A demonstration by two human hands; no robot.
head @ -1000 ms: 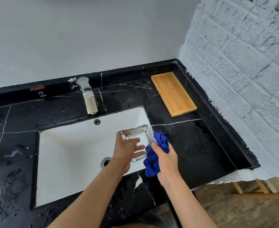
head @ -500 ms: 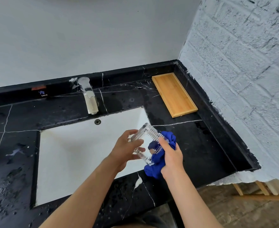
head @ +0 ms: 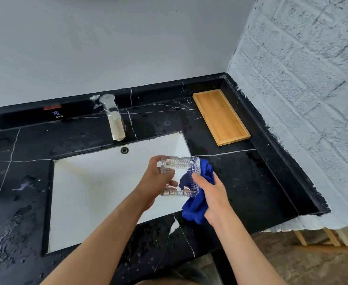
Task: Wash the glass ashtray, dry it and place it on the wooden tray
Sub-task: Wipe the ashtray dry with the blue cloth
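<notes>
Glass ashtray (head: pixel 179 176) is held in the air over the right part of the white sink (head: pixel 91 190), tipped on edge. Left hand (head: pixel 156 182) grips its left side, fingers wrapped over the ribbed rim. Right hand (head: pixel 213 195) presses a blue cloth (head: pixel 197 204) against the ashtray's right side, thumb on the glass; I cannot see how far the cloth reaches behind it. Wooden tray (head: pixel 220 116) lies well apart in the far right corner of the wet black counter (head: pixel 251 182), near the brick wall (head: pixel 302 89). Faucet (head: pixel 114 118) stands behind the sink.
</notes>
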